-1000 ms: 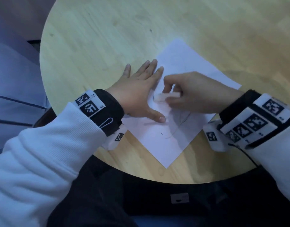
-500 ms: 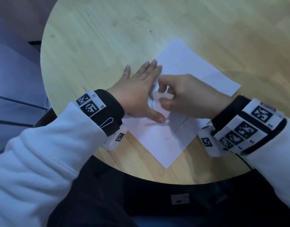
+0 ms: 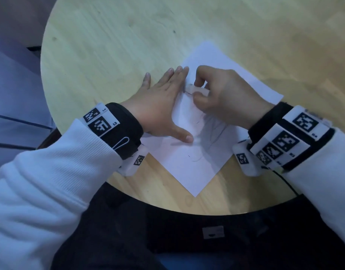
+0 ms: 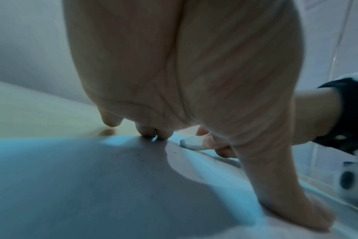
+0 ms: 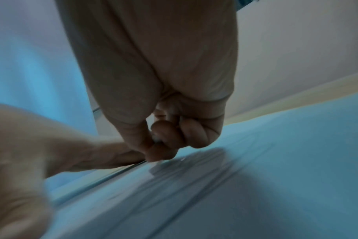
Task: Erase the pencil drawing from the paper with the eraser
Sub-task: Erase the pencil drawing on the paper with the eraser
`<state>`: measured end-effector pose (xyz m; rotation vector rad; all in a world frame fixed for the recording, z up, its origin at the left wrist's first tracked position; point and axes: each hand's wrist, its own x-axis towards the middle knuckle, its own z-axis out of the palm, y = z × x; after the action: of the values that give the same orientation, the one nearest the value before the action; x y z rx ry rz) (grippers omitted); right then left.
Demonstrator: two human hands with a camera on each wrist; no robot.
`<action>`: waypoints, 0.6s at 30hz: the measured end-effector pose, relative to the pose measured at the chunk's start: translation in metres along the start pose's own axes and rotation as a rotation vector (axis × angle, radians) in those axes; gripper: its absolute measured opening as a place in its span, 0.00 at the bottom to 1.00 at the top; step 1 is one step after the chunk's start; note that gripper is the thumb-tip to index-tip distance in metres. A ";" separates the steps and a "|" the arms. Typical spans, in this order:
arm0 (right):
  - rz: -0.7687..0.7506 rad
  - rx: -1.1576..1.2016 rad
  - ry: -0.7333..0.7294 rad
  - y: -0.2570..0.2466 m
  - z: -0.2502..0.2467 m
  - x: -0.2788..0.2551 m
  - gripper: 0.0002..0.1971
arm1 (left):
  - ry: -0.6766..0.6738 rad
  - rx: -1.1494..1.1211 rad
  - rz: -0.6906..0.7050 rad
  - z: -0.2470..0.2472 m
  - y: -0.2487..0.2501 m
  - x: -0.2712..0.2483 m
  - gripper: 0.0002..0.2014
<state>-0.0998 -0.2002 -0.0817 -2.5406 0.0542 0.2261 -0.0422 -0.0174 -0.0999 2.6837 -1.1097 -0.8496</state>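
Note:
A white sheet of paper [image 3: 189,170] lies cornerwise on the round wooden table [image 3: 109,55], with faint pencil lines [image 3: 214,133] near its middle. My left hand [image 3: 163,106] lies flat with straight fingers, pressing the paper's left edge; its thumb [image 3: 184,135] points across the sheet. My right hand [image 3: 222,94] pinches a small white eraser [image 3: 197,90] between thumb and fingers, its end on the paper beside my left fingertips. The left wrist view shows the eraser [image 4: 191,142] touching the sheet. In the right wrist view my curled right fingers [image 5: 174,137] hide most of the eraser.
The table's near edge [image 3: 187,209] curves just above my dark lap. Bare wood surrounds the sheet at the back and left. Grey seating [image 3: 13,94] lies off the table's left side.
My right hand with the eraser has moved up the sheet, away from me, toward my left fingertips. The left hand has stayed flat in place.

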 end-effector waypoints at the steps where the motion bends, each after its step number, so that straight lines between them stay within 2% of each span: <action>1: -0.023 0.020 -0.043 -0.003 0.003 -0.003 0.05 | 0.000 -0.006 0.004 -0.001 0.001 0.000 0.78; 4: -0.063 0.049 -0.168 -0.007 0.002 -0.005 0.04 | -0.007 -0.027 0.008 -0.002 0.001 0.000 0.77; 6: -0.001 0.050 -0.107 -0.002 -0.002 -0.001 0.04 | -0.012 -0.021 0.004 -0.003 0.002 -0.001 0.77; 8: -0.002 0.030 -0.067 -0.001 0.000 -0.002 0.05 | -0.014 -0.010 0.004 -0.003 0.002 -0.001 0.76; 12: -0.077 -0.009 -0.297 -0.004 -0.004 -0.010 0.05 | -0.033 0.048 -0.004 -0.004 0.004 -0.001 0.72; 13: -0.045 -0.027 -0.285 0.000 -0.009 -0.008 0.04 | -0.035 0.061 -0.007 -0.004 0.004 -0.001 0.73; 16: 0.034 -0.007 -0.109 0.011 -0.019 -0.005 0.07 | -0.036 0.072 -0.014 -0.003 0.002 0.000 0.74; 18: -0.008 -0.029 -0.156 0.010 -0.015 -0.010 0.08 | -0.038 0.082 -0.014 -0.002 0.002 0.000 0.74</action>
<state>-0.1078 -0.2172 -0.0734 -2.5427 -0.0205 0.4236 -0.0419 -0.0189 -0.0977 2.7560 -1.1601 -0.8797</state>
